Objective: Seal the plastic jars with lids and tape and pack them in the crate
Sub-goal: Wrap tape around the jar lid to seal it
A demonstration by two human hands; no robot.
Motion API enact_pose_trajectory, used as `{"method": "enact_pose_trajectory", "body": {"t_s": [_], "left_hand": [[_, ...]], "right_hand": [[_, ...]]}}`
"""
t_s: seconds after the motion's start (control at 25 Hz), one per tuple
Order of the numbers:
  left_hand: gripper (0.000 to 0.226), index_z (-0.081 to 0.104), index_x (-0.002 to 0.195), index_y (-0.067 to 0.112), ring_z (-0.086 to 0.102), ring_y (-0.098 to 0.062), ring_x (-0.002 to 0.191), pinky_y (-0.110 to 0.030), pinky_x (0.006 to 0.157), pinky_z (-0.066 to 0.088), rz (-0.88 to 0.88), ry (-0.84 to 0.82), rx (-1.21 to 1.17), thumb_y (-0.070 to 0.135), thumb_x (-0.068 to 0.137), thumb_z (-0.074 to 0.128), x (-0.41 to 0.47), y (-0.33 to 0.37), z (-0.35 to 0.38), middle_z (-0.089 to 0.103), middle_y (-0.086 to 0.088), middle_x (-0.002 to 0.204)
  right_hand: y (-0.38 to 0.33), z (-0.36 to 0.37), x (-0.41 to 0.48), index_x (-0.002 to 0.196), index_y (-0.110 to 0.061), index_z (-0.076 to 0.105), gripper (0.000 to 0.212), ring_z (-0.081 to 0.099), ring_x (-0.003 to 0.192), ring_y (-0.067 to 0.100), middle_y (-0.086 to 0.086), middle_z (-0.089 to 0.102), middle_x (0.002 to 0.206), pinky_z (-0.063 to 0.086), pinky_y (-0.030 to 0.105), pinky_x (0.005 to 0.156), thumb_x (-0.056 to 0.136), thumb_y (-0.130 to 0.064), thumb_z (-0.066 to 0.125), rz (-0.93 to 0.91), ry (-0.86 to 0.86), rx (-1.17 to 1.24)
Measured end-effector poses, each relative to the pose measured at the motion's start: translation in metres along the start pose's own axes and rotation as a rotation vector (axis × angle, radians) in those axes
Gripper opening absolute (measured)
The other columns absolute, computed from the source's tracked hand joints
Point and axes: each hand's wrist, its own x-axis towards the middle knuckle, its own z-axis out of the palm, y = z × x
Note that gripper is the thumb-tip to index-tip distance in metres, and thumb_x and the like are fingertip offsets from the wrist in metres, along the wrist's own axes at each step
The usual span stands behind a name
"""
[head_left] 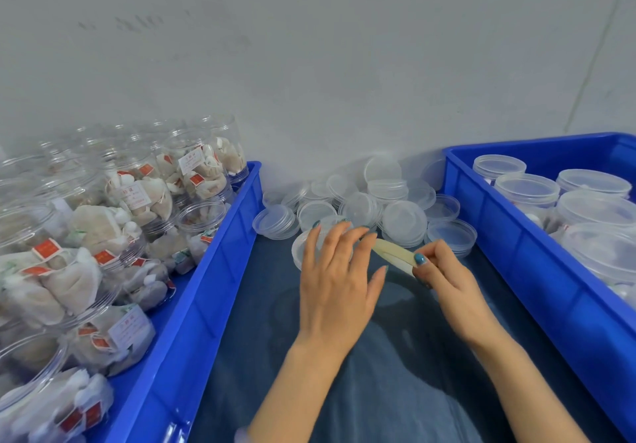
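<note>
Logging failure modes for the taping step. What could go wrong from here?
1. The tape strip, pinched by the right hand, looks doubled over, so it may stick to itself.
2. The left hand only rests on the lid, which could shift while being taped.

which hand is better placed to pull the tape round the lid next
Probably the right: the right hand pinches the tape strip, while the left hand lies with spread fingers on the clear lid, seemingly steadying it.

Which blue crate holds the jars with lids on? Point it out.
The right-hand crate: its jars stand upright, each capped with a clear lid. In the left-hand crate the jars of tea bags lie piled, open-mouthed, without lids.
</note>
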Motion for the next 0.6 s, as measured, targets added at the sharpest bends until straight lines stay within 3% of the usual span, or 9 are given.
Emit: {"method": "enact_pose_trajectory", "body": {"t_s": [0.2, 0.44, 0.6], "left_hand": [[0.043, 0.06, 0.129, 0.012, 0.05, -0.019, 0.13, -0.052, 0.116, 0.027, -0.011, -0.056, 0.033, 0.038, 0.094, 0.057, 0.006, 0.016, 0.004, 0.062, 0.001, 0.128], [0.047, 0.051, 0.138, 0.007, 0.049, -0.022, 0.132, -0.043, 0.116, 0.032, -0.082, 0.001, -0.047, 0.028, 0.096, 0.047, -0.003, 0.027, 0.004, 0.056, -0.006, 0.138], [0.05, 0.048, 0.141, 0.003, 0.047, -0.025, 0.134, -0.04, 0.112, 0.038, -0.083, 0.015, -0.097, 0.017, 0.094, 0.058, -0.013, 0.032, 0.005, 0.049, -0.012, 0.145]], "right_hand": [[-0.007, 0.003, -0.003, 0.093, -0.025, 0.057, 0.015, 0.05, 0.078, 0.011, -0.005, 0.058, 0.084, 0.04, 0.037, 0.076, 0.083, -0.028, 0.045, -0.043, -0.041, 0.202], [-0.012, 0.01, -0.004, 0.098, -0.016, 0.056, 0.023, 0.048, 0.078, 0.012, 0.001, 0.055, 0.087, 0.043, 0.025, 0.073, 0.082, -0.019, 0.04, -0.076, -0.075, 0.264], [-0.018, 0.012, -0.007, 0.101, -0.013, 0.055, 0.028, 0.047, 0.078, 0.011, 0.006, 0.051, 0.087, 0.043, 0.021, 0.073, 0.081, -0.015, 0.037, -0.084, -0.111, 0.275]]}}
